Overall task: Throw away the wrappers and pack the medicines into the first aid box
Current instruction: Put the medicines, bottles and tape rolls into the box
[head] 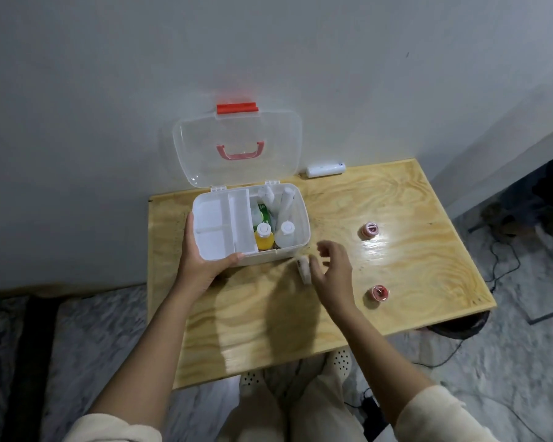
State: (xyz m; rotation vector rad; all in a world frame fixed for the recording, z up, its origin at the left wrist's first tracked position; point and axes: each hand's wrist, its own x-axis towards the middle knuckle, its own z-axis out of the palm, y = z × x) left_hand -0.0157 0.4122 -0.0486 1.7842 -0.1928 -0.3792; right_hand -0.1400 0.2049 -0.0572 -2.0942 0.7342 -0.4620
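The white first aid box (300, 218) stands open on the wooden table, its clear lid (237, 145) leaning back against the wall. A white divided tray (217, 224) sits over the box's left half. To the tray's right stand a yellow bottle (264, 237), a clear bottle (284, 236) and white tubes (284, 199). My left hand (201, 260) grips the box's front left corner and the tray. My right hand (329, 266) hovers just right of the box with fingers spread, touching a small white packet (304, 267) on the table. Whether it grips the packet is unclear.
Two small round red containers (370, 230) (380, 292) lie on the table's right side. A white tube (325, 169) rests against the wall behind the box. The table edge (268, 368) runs near my knees. Cables (498, 266) and dark objects lie on the floor at right.
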